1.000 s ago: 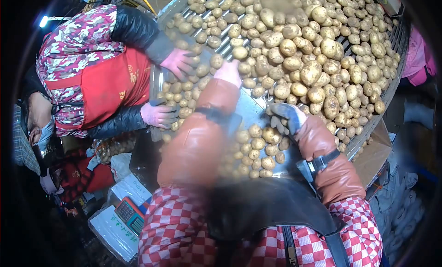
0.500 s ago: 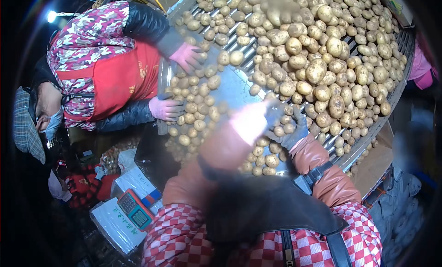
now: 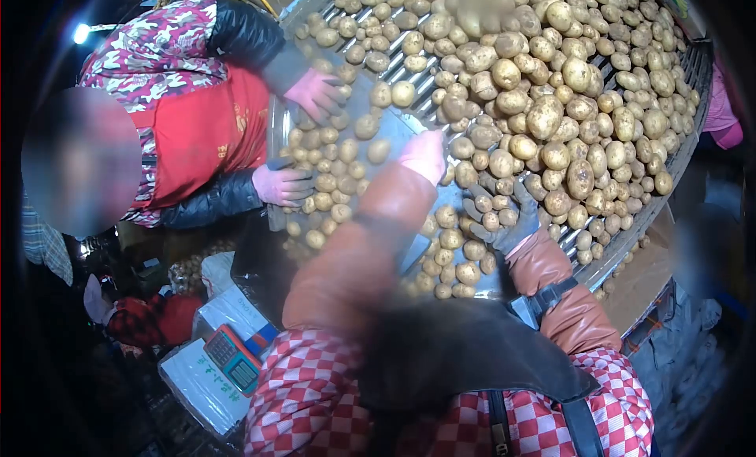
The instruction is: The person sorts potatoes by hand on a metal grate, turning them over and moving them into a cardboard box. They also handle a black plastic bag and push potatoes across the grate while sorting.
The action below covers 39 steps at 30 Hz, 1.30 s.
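Observation:
My right hand (image 3: 508,230), in a grey-palmed glove, is cupped around several small potatoes (image 3: 490,220), its fingers curved about them at the lower edge of the rack. My left hand (image 3: 424,155), in a pink glove, reaches over the metal tray (image 3: 402,130) beside the potato pile; its fingers are hidden, so I cannot see what they hold. Large and small potatoes (image 3: 543,117) heap up on the slatted rack (image 3: 425,103) beyond both hands. Small potatoes (image 3: 453,256) also lie on the tray between my forearms.
At the left, a co-worker in a red apron (image 3: 209,138) rests two pink-gloved hands (image 3: 283,185) by small potatoes (image 3: 327,170). A blurred glove (image 3: 472,8) shows at the top. Boxes and a scale (image 3: 232,358) stand lower left. The rack's rim (image 3: 630,236) curves along the right.
My left hand has shifted slightly up and left, away from my right hand. More of the small potatoes cupped by my right hand now show. The co-worker's hands have hardly moved.

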Available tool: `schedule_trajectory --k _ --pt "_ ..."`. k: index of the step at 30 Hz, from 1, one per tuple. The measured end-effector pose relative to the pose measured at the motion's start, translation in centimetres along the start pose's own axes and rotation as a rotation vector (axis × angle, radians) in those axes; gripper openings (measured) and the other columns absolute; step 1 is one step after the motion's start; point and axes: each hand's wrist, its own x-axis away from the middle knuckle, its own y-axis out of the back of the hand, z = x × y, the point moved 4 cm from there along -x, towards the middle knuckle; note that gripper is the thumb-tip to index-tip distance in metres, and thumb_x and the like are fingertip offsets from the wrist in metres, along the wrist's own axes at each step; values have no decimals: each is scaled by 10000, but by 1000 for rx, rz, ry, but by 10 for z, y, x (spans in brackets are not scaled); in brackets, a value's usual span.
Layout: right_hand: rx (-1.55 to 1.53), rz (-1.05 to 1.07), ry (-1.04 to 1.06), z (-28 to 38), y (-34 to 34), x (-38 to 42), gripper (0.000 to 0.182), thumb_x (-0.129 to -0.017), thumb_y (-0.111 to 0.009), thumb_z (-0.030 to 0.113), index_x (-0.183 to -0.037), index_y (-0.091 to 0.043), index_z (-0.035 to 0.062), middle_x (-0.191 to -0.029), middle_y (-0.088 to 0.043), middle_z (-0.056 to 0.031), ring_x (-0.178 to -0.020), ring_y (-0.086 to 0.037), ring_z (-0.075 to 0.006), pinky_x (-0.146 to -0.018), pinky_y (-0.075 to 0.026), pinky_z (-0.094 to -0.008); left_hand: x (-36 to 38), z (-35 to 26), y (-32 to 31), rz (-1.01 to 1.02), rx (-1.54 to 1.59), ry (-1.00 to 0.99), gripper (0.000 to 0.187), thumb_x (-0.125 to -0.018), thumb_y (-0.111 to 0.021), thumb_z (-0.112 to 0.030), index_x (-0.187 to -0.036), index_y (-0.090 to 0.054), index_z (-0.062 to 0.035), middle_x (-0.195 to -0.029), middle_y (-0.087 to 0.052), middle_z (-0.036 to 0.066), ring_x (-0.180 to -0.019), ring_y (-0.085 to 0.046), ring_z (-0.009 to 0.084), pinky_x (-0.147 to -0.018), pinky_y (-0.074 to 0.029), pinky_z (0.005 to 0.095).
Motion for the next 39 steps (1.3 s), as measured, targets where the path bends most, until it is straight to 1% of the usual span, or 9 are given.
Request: schedule_trajectory --k 7,12,16,19,22,27,30,34,39 --pt "31 76 -35 5 0 11 606 -995 -381 446 -1447 -416 43 -1490 -415 -190 -1252 -458 -390 -1036 -397 -569 -71 84 18 -635 -227 79 143 -889 -563 -86 -873 -701 -58 -873 -693 201 -865 -713 333 -734 -571 410" --pt "-33 400 -92 12 18 0 575 -1001 -377 441 -1440 -426 72 -1485 -431 -173 -1248 -465 -384 -1034 -397 -587 -48 24 56 19 -420 66 220 -859 -600 -88 -1026 -733 -32 -1056 -689 231 -1037 -684 345 -887 -548 440" --pt "383 196 63 13 28 -2 532 -1020 -392 411 -1452 -380 100 -1504 -417 -133 -1308 -443 -323 -1086 -382 -556 -54 61 3 -201 -298 133 241 -880 -580 -134 -1031 -734 -28 -1181 -654 226 -1087 -655 363 -939 -530 436" --pt "180 275 32 13 54 -4 514 -1030 -425 376 -1469 -335 124 -1509 -418 -101 -1358 -418 -262 -1123 -375 -502 -7 61 17 -176 -118 103 236 -893 -576 -174 -1024 -731 -52 -1145 -669 195 -1100 -634 368 -955 -512 425" --pt "318 54 171 11 47 5 640 -901 -605 522 -1360 -508 87 -1181 -579 -127 -1102 -546 -335 -923 -521 -527 61 17 30 -148 232 -72 217 -883 -594 -182 -1025 -722 -78 -1107 -673 185 -1034 -643 381 -921 -516 431" --pt "412 -34 291 4 57 15 580 -931 -560 490 -1364 -531 105 -1277 -597 -144 -1143 -581 -375 -925 -514 -605 155 -53 6 -13 135 -540 213 -878 -630 -165 -1042 -694 -46 -1053 -668 205 -945 -643 384 -871 -527 421" --pt "321 124 242 3 69 31 598 -905 -665 114 -1433 -386 99 -1371 -517 -153 -1208 -562 -292 -959 -555 -450 178 -63 -6 70 206 -699 246 -905 -637 -172 -1101 -677 -29 -1044 -675 186 -963 -659 342 -857 -535 396" --pt "73 204 110 -10 61 68 478 -976 -526 396 -1381 -504 143 -1343 -567 -126 -1231 -543 -290 -1013 -491 -523 205 -70 -7 479 678 -269 297 -951 -647 -215 -1188 -665 -37 -1003 -684 106 -908 -656 175 -772 -525 320" --pt "15 220 261 -10 91 104 611 -874 -666 497 -1265 -570 37 -1202 -616 -133 -1006 -604 -284 -849 -543 -517 205 -76 -21 75 417 -705 379 -979 -618 -245 -1315 -599 -71 -793 -624 25 -579 -540 107 -500 -434 259"
